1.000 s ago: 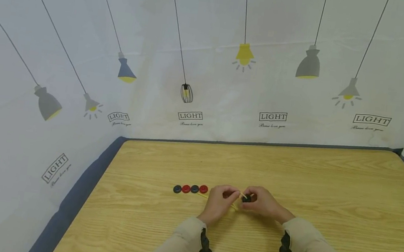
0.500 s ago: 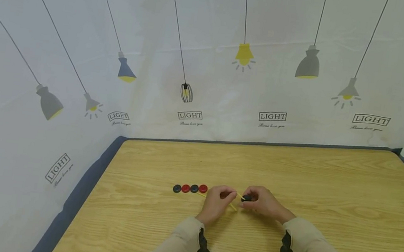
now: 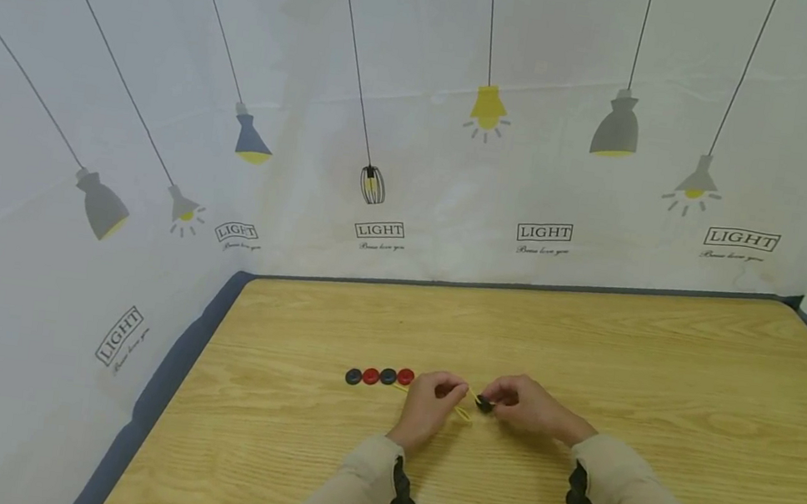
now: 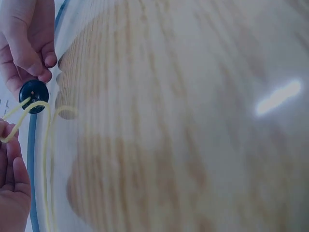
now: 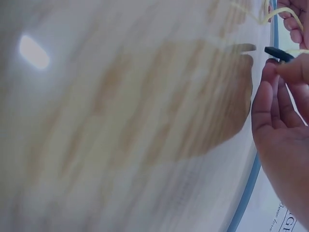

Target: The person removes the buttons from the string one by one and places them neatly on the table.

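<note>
Between my hands, a black button (image 3: 483,404) hangs just above the table, its holes visible in the left wrist view. Thumb and fingers of my right hand (image 3: 528,406) pinch the button by its edge. My left hand (image 3: 430,408) pinches a yellow string (image 4: 46,145) to the left of the button. One stretch of string runs from the left fingers into a button hole (image 4: 32,93), and a longer part dangles down in a loop. In the right wrist view the button (image 5: 278,53) is seen nearly edge-on.
Left of my left hand, a row of buttons lies on the wooden table (image 3: 644,382): black (image 3: 354,376), red (image 3: 371,376), black (image 3: 388,376) and red (image 3: 406,377). A lamp-printed cloth (image 3: 445,156) stands behind the table. Black wrist cameras hang under both sleeves.
The button has turned and moved slightly left and down at the right fingertips, so more of it shows. My left hand has shifted a little left, still pinching the string.
</note>
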